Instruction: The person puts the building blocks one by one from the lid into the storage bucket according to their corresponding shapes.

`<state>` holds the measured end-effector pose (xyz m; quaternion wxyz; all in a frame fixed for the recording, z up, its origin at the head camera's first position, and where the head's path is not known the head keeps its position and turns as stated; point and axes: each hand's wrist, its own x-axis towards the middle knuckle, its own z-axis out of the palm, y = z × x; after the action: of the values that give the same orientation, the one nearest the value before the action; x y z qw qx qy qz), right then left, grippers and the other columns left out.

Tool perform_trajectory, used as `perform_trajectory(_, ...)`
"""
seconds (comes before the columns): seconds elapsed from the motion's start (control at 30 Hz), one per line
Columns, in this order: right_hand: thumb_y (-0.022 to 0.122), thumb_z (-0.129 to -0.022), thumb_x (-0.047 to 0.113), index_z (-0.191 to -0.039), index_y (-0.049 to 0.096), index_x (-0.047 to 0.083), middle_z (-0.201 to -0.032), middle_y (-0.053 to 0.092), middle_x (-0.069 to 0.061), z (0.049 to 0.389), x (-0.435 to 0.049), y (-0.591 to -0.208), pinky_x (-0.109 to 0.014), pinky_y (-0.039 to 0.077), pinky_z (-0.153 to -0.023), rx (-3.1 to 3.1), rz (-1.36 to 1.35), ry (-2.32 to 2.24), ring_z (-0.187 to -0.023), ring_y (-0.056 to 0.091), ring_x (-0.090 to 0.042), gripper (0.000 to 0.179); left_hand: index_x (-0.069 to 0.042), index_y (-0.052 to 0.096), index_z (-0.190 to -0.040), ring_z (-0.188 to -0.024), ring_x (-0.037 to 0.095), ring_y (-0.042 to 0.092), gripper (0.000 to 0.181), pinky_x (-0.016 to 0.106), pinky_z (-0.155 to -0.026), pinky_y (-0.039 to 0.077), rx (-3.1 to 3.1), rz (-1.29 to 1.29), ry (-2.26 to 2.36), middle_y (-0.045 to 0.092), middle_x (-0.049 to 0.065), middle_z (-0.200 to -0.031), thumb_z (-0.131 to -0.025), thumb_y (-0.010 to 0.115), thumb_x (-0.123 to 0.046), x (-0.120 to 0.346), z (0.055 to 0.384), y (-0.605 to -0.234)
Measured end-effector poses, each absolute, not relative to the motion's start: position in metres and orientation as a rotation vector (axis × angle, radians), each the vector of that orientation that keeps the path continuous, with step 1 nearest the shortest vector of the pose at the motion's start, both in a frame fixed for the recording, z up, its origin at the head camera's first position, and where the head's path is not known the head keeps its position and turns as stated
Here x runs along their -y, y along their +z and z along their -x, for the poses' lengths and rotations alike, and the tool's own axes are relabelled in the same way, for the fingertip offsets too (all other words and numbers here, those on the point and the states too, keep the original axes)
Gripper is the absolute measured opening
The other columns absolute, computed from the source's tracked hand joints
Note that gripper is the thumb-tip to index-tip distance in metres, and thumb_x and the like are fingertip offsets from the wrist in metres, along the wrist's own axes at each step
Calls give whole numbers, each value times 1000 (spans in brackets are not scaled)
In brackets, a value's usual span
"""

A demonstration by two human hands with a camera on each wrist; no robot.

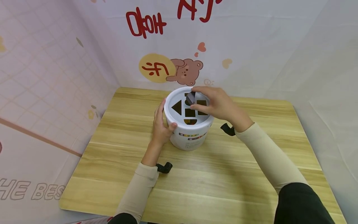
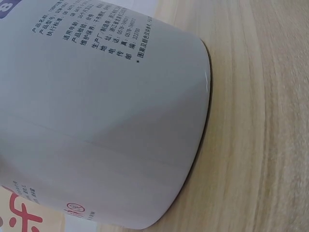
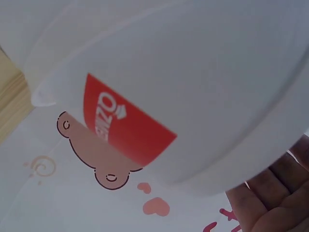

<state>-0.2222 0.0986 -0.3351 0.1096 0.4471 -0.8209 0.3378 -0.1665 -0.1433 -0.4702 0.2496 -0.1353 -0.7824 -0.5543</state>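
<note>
A white shape-sorter bucket (image 1: 188,137) stands upright, its lid (image 1: 176,119) cut with triangular, square and other holes. My left hand (image 1: 163,127) rests on the bucket's left side, fingers extended along the wall and thumb near the front rim. Over the lid, my right hand (image 1: 216,104) pinches a small greyish-purple block (image 1: 190,98) between thumb and fingertips, partly covering the holes behind it. In the left wrist view the printed bucket wall (image 2: 116,106) meets the table. The right wrist view shows the bucket's red label (image 3: 126,123) and part of my right hand (image 3: 275,198).
The bucket stands on a wood-grain table (image 1: 201,183), toward its back edge. Behind it rises a white wall cloth (image 1: 251,37) with a printed bear and red lettering. Black wrist mounts (image 1: 165,168) stick out from both sleeves. Coloured pieces (image 1: 190,122) show through the front hole.
</note>
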Motion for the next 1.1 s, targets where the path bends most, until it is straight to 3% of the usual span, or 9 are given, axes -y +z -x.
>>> perform_trajectory(0.93,84,-92,35,-135,65,6,-124,71,-9,214,-62,-337,-44,53,-97,2615,-1396,816,-105,64,-27,55,-11,30,-166,-147,29,39,124,60,-119,35,2135,392,-1496,40,12,-164,-80,45,-98,145,166,-473)
perform_trajectory(1.1,84,-92,35,-136,65,4,-128,71,-10,216,-60,-343,-46,53,-101,2625,-1420,824,-115,66,-29,57,-11,30,-166,-147,29,39,124,61,-119,34,2134,394,-1492,41,11,-164,-80,45,-98,145,166,-472)
